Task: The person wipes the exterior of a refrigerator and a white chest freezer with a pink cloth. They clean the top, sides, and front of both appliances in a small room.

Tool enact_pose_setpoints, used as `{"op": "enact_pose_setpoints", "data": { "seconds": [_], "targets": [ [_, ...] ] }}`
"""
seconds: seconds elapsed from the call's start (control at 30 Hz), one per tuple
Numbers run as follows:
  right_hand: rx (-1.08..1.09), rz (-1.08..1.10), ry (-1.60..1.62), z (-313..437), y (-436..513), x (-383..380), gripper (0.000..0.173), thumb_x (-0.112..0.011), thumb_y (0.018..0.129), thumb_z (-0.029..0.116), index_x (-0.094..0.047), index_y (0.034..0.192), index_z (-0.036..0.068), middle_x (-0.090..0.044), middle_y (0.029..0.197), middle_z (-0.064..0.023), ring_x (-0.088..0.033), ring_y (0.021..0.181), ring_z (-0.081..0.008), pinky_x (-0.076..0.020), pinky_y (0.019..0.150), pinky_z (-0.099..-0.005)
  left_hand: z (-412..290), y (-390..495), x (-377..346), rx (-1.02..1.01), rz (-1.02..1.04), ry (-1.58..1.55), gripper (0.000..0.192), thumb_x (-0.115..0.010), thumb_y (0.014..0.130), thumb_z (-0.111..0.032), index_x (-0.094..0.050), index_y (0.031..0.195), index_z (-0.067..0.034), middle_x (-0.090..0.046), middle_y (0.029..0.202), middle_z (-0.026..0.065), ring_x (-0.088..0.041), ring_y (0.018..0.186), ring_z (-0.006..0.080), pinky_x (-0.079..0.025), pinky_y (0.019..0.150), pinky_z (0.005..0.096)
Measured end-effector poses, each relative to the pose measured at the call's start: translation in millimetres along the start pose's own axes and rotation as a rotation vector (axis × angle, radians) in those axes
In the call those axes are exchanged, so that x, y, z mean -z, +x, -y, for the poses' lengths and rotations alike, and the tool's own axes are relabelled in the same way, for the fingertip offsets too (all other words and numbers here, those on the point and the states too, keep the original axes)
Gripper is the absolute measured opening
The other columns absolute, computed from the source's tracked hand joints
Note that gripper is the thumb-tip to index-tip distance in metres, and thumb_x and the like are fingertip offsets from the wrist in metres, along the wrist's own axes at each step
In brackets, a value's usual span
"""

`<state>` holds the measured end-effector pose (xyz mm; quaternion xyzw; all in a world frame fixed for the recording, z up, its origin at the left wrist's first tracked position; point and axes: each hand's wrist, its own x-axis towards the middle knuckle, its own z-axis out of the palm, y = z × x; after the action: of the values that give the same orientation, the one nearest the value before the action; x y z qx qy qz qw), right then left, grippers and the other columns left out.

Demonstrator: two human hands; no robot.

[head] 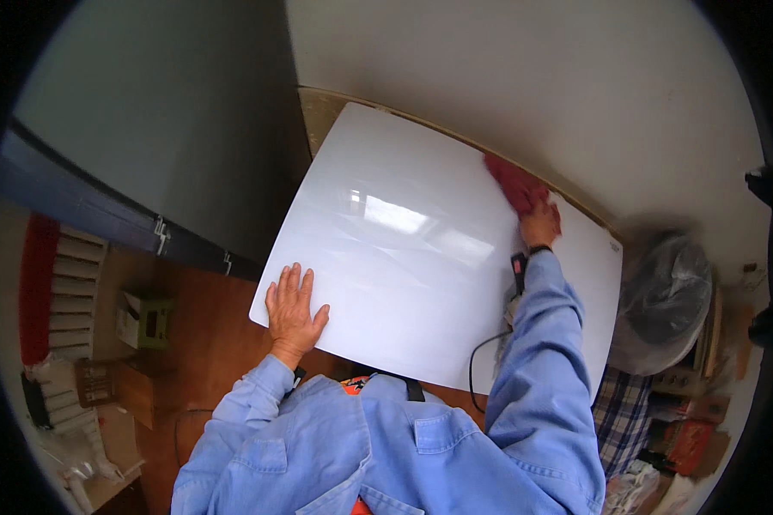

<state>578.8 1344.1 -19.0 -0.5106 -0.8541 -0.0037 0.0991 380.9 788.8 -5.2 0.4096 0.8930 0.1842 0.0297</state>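
A glossy white tabletop or panel (386, 283) stretches out before me, tilted in the view and reflecting a bright window. My left hand (294, 315) rests flat on its near left corner, fingers spread, holding nothing. At the far edge, close to the wall, my right hand (542, 222) presses a dark red cloth (518, 183) onto the white surface. Beside my right forearm lies a black object with a red mark (518, 270), partly covered by the sleeve. A black cable (473, 364) runs from near it over the near edge.
A pale wall (522, 84) borders the far edge. To the left rises a large dark grey panel (167, 122). Past the right end sits a plastic-wrapped round object (667, 302) above a plaid cloth (621, 412). Lower left are a white radiator (74, 290) and a green-and-white box (148, 322).
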Motion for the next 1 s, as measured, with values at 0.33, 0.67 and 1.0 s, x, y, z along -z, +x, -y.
{"op": "enact_pose_setpoints", "data": {
  "seconds": [0.33,0.67,1.0],
  "targets": [
    [0.155,0.131,-0.020,110,-6,-19,0.080,-0.068,0.084,0.036,-0.039,0.156,0.015,-0.041,0.157,-0.0232,-0.039,0.144,-0.0425,-0.0351,0.117,-0.0513,7,-6,-4,0.019,-0.076,-0.086,0.073,-0.070,0.087,-0.040,-0.049,0.149,-0.008,-0.039,0.160,0.0174,-0.028,0.152,0.0325,-0.015,0.123,0.0521],
    [0.719,0.105,0.171,391,-126,-8,0.057,-0.065,0.085,0.021,-0.057,0.141,0.029,-0.049,0.151,-0.0100,-0.048,0.132,-0.0466,-0.0448,0.103,-0.0609,14,-11,-15,0.014,-0.230,-0.166,0.087,-0.070,0.087,-0.043,-0.037,0.156,-0.003,-0.033,0.163,0.0200,-0.027,0.153,0.0345,-0.020,0.122,0.0520],
    [1.047,0.099,0.355,346,-301,45,0.051,-0.062,0.086,0.017,-0.061,0.137,0.021,-0.054,0.144,-0.0137,-0.048,0.133,-0.0459,-0.0459,0.100,-0.0556,19,-17,-18,0.013,-0.541,-0.297,0.103,-0.044,0.094,-0.072,-0.021,0.161,0.003,-0.027,0.164,0.0263,-0.021,0.154,0.0442,-0.011,0.122,0.0581]
  ]
}}
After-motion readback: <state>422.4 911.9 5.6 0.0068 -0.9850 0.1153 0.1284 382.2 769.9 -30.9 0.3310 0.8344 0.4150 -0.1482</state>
